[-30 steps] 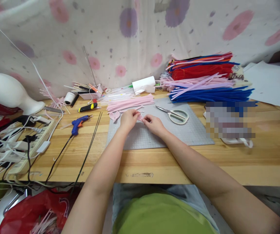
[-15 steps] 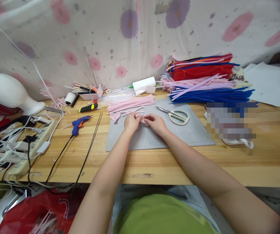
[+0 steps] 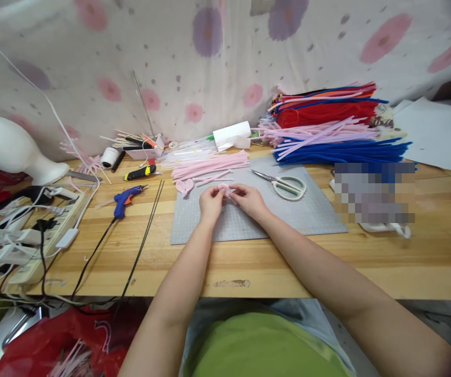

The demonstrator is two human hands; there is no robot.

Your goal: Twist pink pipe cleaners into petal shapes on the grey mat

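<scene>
Pink piece (image 3: pixel 224 187) seemingly turned, between left hand (image 3: pixel 211 203) and right hand (image 3: pixel 249 200).

We list, by material and finish:
- Table (image 3: pixel 249 267): wood, smooth, faint sheen; one rough, scuffed patch at front.
- Mat (image 3: pixel 307 214): grey, flat, matt.
- Scissors (image 3: pixel 269 178): blades bright metal; handles pale, smooth, plastic-looking.
- Blue stems (image 3: pixel 343 152), pink stems (image 3: pixel 210 166): fuzzy, matt.
- Pink piece (image 3: pixel 225 189): matt; texture too small for us to tell.
- Glue gun (image 3: pixel 121 202): blue plastic, smooth.
- Sheets (image 3: pixel 441 133): white paper, matt.
- Head form (image 3: pixel 6 146): white, smooth.
- Bag (image 3: pixel 25 345): red plastic, crinkled, glossy.
</scene>
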